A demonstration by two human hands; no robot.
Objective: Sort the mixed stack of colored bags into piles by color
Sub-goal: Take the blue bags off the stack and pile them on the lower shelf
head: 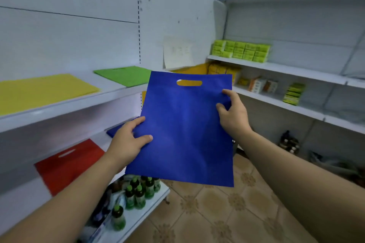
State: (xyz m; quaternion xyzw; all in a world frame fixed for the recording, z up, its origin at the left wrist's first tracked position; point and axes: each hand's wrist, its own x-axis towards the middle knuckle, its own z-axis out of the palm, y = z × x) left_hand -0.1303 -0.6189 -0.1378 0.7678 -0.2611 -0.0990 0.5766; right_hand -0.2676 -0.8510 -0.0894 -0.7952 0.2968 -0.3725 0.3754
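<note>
Gripped the blue bag [185,134] by its left edge w/ the left hand [128,140], thumb across the front, fingers tucked behind. Pinched the right edge w/ the right hand [233,112], fingers curled onto the fabric. Held it up in mid-air btwn the two shelf units, roughly flat, handle cutout at top, touching no shelf.

Looked like mid-sort imo: one bag lifted, not yet on any pile. Spotted what seemed to be the blue pile [116,129] on the left middle shelf, just behind the left hand and mostly hidden by it. Prob called for a swing down-left and a flat drop onto that, edges lined up.

Also clocked a red bag [69,163] nearer on that same shelf, plus a yellow bag [43,90] and green bag [124,75] on the shelf above, apart from each other. Saw something orange-yellow [189,69] behind the held bag, couldn't tell if pile or mixed stack. Noted green-capped bottles [138,193] on the lowest shelf and green boxes [241,50] on the right unit, well clear. Found no real blocker besides the upper shelf edge [79,102] overhanging the slot, so prob a low entry.
</note>
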